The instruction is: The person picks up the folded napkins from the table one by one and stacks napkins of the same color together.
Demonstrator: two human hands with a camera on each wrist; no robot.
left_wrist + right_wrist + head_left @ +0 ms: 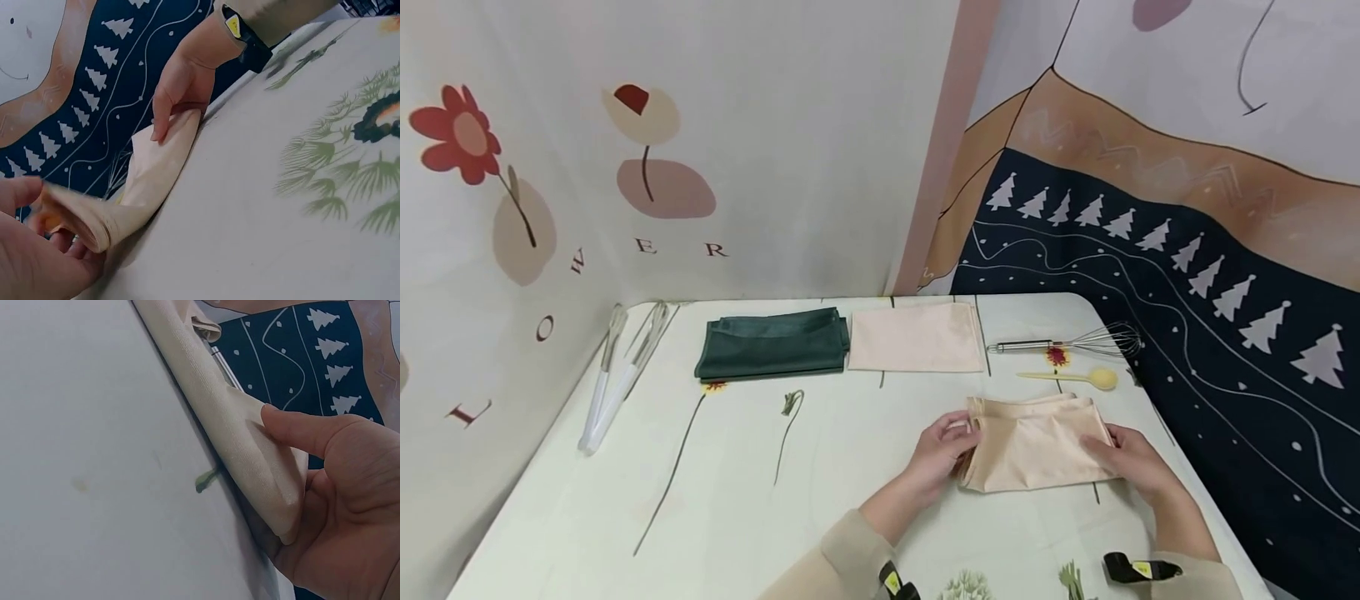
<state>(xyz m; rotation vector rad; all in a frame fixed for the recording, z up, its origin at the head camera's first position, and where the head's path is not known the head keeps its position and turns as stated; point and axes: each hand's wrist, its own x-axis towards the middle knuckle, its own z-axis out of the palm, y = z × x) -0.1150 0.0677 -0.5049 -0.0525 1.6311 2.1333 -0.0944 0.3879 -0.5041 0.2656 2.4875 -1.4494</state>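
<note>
A folded peach cloth (1030, 446) is held between both hands near the table's right front. My left hand (942, 454) grips its left end, fingers curled round the layered folds. The left wrist view shows those stacked folds of the cloth (94, 219) between thumb and fingers of the left hand (44, 256). At the other end my right hand (1131, 462) pinches the cloth, thumb on top and fingers beneath. In the right wrist view the right thumb of the hand (344, 469) presses on the cloth's upper face (250, 444).
Behind the hands lie a folded pale pink cloth (916, 337) and a folded dark green cloth (773, 343). A whisk (1075, 343) and a yellow spoon (1097, 379) lie at the back right. White-handled utensils (617, 392) are at the left edge. Printed curtains (790, 150) border the table.
</note>
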